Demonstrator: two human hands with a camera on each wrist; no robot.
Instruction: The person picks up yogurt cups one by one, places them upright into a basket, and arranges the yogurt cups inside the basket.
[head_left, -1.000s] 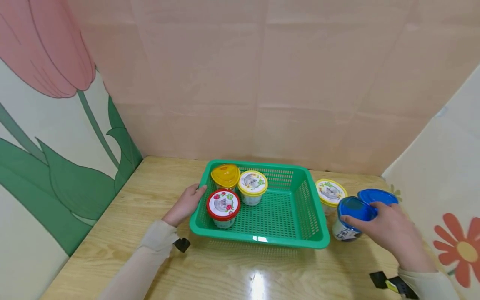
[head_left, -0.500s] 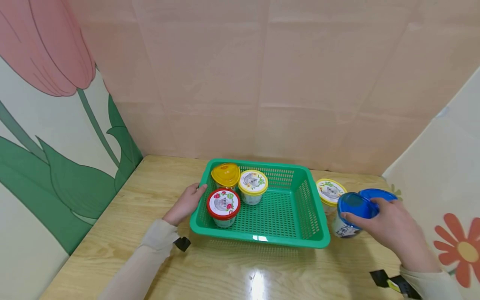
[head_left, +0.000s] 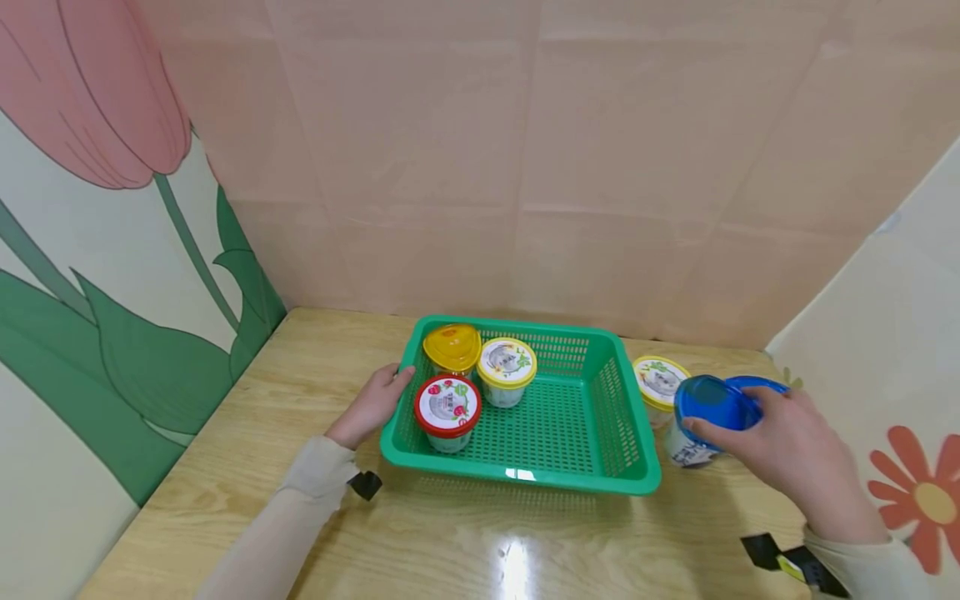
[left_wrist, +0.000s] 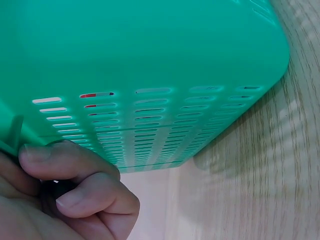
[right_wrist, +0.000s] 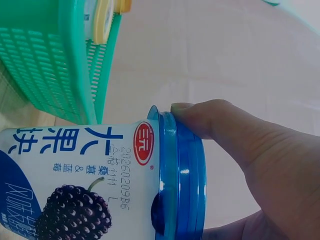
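My left hand (head_left: 372,407) grips the left rim of a green plastic basket (head_left: 517,479); in the left wrist view its fingers (left_wrist: 97,197) curl beside the slotted wall. Inside, at the left, stand a red-lidded cup (head_left: 447,408), a yellow-lidded cup (head_left: 507,367) and a cup under a domed amber lid (head_left: 452,347). Right of the basket, my right hand (head_left: 791,450) pinches a blue-lidded yogurt cup (head_left: 693,446) around its lid. Blackberries and blue characters show on the yogurt cup (right_wrist: 85,175) in the right wrist view. Whether its base touches the table is unclear.
Another yellow-lidded cup (head_left: 660,382) stands against the basket's right side. Behind my right hand is another blue lid (head_left: 757,384), mostly hidden. A pinkish sheet (head_left: 517,167) rises behind the wooden table (head_left: 420,542), and a flower-printed wall (head_left: 900,350) borders the right.
My right hand has raised the blue-lidded yogurt cup slightly and tilted it a little. My left hand and the basket have stayed in place.
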